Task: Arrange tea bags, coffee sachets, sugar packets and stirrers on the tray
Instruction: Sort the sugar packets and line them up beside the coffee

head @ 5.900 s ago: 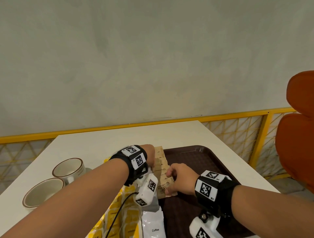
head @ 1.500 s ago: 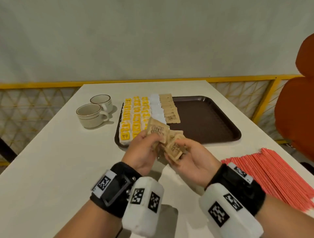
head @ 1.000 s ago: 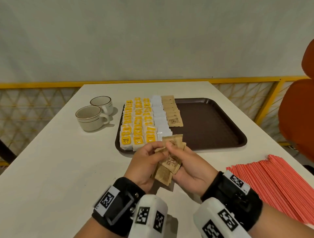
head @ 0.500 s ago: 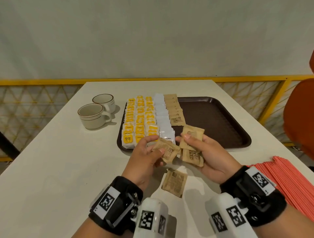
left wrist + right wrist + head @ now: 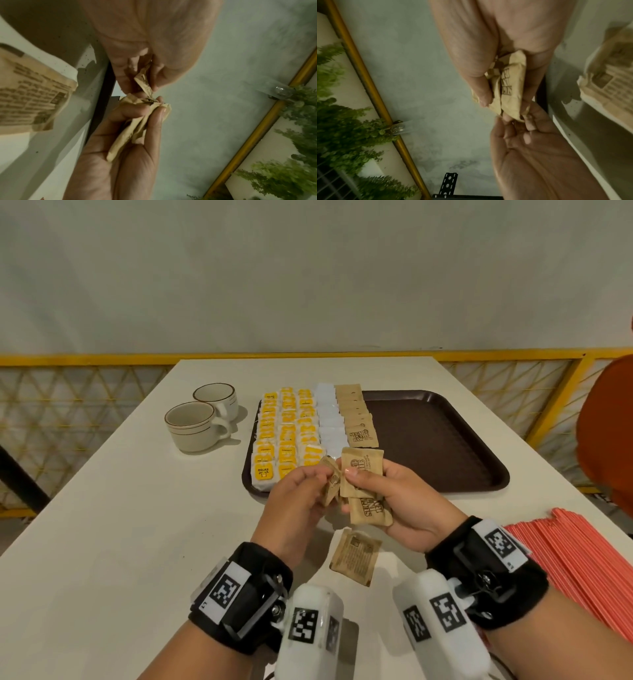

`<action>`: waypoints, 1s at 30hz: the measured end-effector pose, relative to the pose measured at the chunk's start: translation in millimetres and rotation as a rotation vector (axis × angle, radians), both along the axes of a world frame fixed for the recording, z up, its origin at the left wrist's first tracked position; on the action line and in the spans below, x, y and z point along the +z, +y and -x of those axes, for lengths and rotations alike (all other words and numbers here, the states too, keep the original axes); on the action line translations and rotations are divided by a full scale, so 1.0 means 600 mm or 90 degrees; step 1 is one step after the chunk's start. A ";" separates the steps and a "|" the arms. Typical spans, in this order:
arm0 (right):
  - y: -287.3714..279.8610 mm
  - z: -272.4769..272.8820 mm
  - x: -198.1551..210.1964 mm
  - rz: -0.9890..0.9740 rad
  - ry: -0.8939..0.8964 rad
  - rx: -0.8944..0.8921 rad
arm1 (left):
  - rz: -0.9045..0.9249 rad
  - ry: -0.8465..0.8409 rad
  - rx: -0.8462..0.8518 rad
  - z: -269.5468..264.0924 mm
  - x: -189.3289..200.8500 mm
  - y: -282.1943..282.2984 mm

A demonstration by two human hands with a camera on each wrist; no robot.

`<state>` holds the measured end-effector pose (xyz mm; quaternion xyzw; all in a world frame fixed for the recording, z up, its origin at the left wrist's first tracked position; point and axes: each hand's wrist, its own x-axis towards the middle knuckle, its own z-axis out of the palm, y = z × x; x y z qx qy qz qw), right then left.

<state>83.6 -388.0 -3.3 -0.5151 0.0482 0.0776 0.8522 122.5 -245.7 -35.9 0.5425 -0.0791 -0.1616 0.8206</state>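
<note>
Just in front of the brown tray [image 5: 428,440] my left hand [image 5: 323,477] pinches one brown sugar packet [image 5: 329,486] between thumb and fingers. My right hand [image 5: 354,481] grips two more sugar packets [image 5: 364,470], thumb on the top one. The hands meet above the table. In the left wrist view the left hand [image 5: 145,86] pinches its creased packet [image 5: 143,82] against those in the right hand. One sugar packet [image 5: 356,556] lies print up on the table below them. On the tray's left part lie rows of yellow tea bags [image 5: 284,440], white coffee sachets [image 5: 330,422] and sugar packets [image 5: 356,419].
A heap of red stirrers [image 5: 582,559] lies at the table's right edge. Two cups [image 5: 197,426] stand left of the tray. The tray's right half is bare. A yellow railing runs behind the table, and an orange chair [image 5: 606,433] stands on the right.
The hands, slightly apart half a second ago, have come together so their packets touch. One packet dropped onto the table about a second ago and lies there still.
</note>
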 end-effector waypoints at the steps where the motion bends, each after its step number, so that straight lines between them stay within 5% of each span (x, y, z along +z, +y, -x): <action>1: 0.001 -0.001 0.001 -0.002 -0.009 0.005 | 0.015 0.000 -0.027 0.002 0.005 0.001; 6: 0.008 0.001 -0.006 0.033 -0.033 0.033 | -0.100 -0.070 -0.051 -0.004 -0.005 0.010; 12: -0.014 0.008 0.003 0.011 -0.034 0.057 | -0.088 -0.022 -0.135 -0.006 0.019 0.029; 30: -0.027 0.023 -0.009 0.114 -0.061 0.076 | -0.062 -0.066 0.068 -0.012 0.003 0.026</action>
